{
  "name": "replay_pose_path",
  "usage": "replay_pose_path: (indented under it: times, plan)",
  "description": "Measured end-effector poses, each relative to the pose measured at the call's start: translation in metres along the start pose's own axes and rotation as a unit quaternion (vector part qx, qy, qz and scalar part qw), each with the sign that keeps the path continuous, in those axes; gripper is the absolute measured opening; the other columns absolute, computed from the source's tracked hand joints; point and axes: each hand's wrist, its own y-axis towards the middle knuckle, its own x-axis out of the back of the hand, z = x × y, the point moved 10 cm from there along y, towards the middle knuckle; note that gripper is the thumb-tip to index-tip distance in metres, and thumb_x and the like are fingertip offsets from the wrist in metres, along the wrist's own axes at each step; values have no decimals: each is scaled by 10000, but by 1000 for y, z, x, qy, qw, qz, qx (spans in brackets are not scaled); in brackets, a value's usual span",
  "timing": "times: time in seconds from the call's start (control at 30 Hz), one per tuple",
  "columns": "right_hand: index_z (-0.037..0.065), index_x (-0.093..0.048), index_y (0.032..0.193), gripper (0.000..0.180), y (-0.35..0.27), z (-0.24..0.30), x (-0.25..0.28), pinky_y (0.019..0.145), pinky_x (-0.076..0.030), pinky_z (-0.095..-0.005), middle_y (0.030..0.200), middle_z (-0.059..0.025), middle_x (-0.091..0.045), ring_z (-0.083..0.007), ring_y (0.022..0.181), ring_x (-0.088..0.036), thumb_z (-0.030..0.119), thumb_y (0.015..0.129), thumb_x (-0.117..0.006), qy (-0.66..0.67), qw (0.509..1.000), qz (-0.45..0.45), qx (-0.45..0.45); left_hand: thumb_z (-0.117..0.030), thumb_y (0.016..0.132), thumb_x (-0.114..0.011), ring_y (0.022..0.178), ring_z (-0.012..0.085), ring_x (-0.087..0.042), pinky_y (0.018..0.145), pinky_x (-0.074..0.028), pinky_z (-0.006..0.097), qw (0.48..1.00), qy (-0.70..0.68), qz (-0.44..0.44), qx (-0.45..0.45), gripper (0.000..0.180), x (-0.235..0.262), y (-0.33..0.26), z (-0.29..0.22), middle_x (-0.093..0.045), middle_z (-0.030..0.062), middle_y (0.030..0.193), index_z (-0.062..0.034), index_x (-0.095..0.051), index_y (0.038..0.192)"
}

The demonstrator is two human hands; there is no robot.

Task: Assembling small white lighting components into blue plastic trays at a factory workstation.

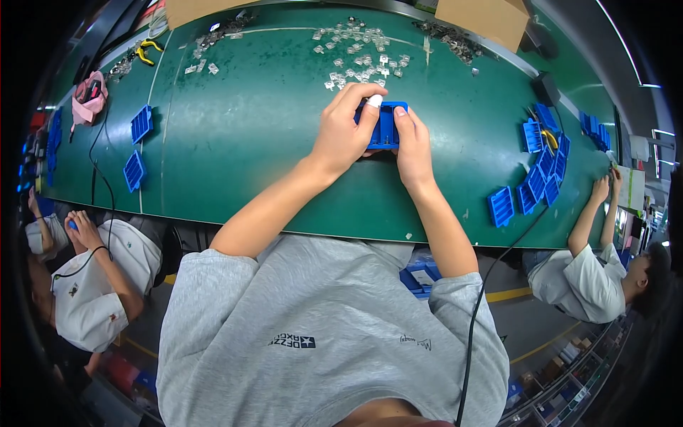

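Both my hands are together near the middle of the green table point(242, 142), holding a small blue ribbed plastic tray point(388, 128). My left hand point(345, 132) curls over its left side and top, with a white finger cot on one fingertip pressed on the tray's upper edge. Gripping the right side of the tray is my right hand point(413, 146), its thumb on the top corner. A scatter of small clear and silvery parts point(359, 60) lies on the table just beyond the tray.
Loose blue trays point(141, 124) lie at the left, and a heap of blue trays point(544, 171) at the right. Cardboard boxes point(484, 18) stand at the far edge. Yellow pliers point(148, 51) lie at the far left. Co-workers sit at the left point(92, 277) and right point(590, 270).
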Motion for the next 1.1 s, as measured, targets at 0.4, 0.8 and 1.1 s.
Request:
replay_pose_path:
  times: [0.4, 0.8, 1.1]
  plan:
    - [2, -616, 940, 298, 3, 1, 21, 647, -428, -215, 777, 28, -576, -30, 717, -490, 267, 996, -494, -88, 993, -55, 55, -181, 966, -534, 735, 191, -587, 669, -471, 298, 999, 4, 51, 10, 201, -11, -2, 13, -616, 106, 844, 0, -621, 960]
    - [-4, -588, 1050, 318, 6, -9, 10, 560, -534, -263, 783, -15, -592, -93, 723, -595, 294, 1002, -489, -39, 999, -4, -7, -142, 935, -557, 716, 301, -607, 655, -491, 363, 998, 35, 53, 14, 172, -6, 1, 12, -614, 163, 841, 20, -616, 950]
    - [-2, -477, 1235, 370, -137, 81, 146, 985, -411, -371, 1172, -140, -587, -251, 1096, -556, 76, 895, -599, -314, 854, -340, 236, -336, 952, -570, 811, 142, -566, 736, -455, 277, 912, 313, 4, 265, 389, 249, -23, 106, -653, 85, 874, 18, -653, 1090]
